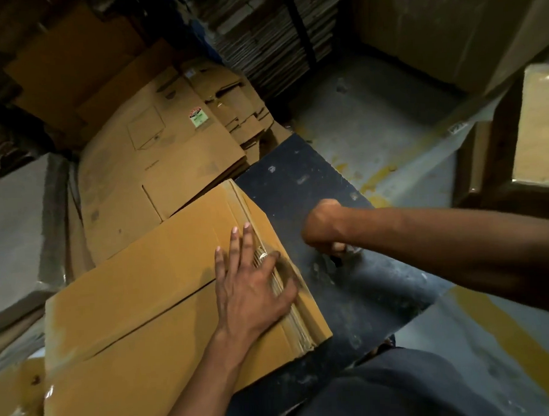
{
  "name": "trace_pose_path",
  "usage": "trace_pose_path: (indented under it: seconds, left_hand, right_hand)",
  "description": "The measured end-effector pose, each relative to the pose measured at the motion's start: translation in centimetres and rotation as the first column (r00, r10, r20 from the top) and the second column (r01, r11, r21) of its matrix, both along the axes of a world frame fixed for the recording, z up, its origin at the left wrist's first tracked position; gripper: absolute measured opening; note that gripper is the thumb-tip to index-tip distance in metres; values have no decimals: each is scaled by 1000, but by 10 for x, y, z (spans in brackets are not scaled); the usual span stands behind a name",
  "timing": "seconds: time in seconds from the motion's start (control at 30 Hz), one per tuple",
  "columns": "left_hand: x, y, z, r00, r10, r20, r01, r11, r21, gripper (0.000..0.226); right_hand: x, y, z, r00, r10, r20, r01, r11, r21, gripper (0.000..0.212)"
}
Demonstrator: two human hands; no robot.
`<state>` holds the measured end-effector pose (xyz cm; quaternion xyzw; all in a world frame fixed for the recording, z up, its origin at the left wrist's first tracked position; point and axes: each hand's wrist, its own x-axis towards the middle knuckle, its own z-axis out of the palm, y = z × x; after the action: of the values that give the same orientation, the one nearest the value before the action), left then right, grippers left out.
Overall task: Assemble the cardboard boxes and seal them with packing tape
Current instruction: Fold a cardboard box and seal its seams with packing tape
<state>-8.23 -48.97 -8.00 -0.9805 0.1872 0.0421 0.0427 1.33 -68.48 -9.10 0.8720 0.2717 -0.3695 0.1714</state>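
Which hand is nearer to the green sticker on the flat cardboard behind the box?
Left. The left hand presses flat on the box, just below the sheet with the green sticker. The right hand is over the black board, farther right.

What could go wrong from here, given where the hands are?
The left hand lies flat on the flattened cardboard stack, fingers over its open edge, so a sliding sheet could cut them. The right hand grips a small dark-tipped object, too blurred to identify; if it is a blade, it is near those fingers.
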Motion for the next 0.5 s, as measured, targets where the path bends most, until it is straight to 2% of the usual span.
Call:
trace_pose_path:
  seconds: [0.03,0.13,0.2,0.3,0.37,0.5]
  left_hand:
    - [0,1,-1,1000,-13,-11,13,999,-29,70]
    - [-3,7,-4,998,31,-49,-40,976,-214,83]
    - [-7,11,-3,993,108,-53,-120,937,-327,91]
    - [-15,11,-4,989,130,-74,-148,933,-329,94]
    - [-21,10,-7,989,120,-82,-140,941,-309,97]
    - [-28,13,-6,987,135,-87,-155,941,-300,102]
  right_hand:
    - [3,-12,-16,998,-47,-51,50,998,42,19]
    - [15,-35,-55,954,-176,-243,234,942,240,51]
    - [19,-43,-72,928,-234,-290,333,870,363,55]
    - [18,-52,-91,863,-332,-380,485,754,442,51]
    - [18,-51,-100,830,-401,-387,551,697,460,48]
    - [20,-45,-113,853,-469,-228,522,758,392,52]
